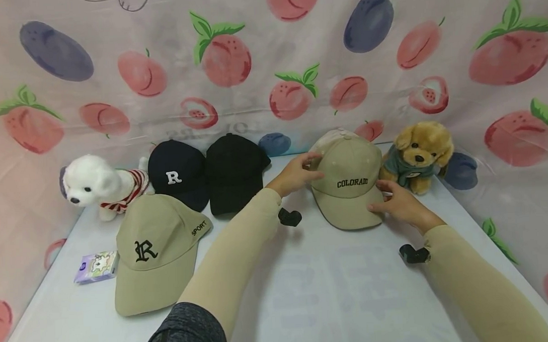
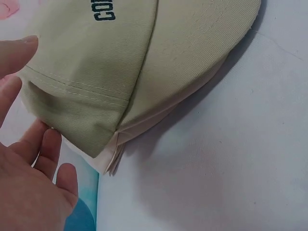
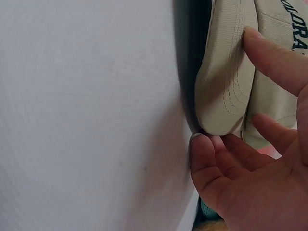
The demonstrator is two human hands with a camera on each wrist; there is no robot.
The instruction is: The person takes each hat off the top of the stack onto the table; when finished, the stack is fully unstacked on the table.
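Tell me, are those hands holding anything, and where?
The beige cloth cap lettered COLORADO: the right hand pinches the side of its brim. The left hand is at the crown; whether it grips is unclear.

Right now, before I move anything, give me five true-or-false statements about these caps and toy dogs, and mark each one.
1. The left hand and the right hand are both at the COLORADO cap. True.
2. The COLORADO cap is black. False: it is beige.
3. In the head view, the white toy dog is at the left and the brown toy dog at the right. True.
4. The brown toy dog wears red stripes. False: the white toy dog does.
5. The navy cap bears a white R. True.
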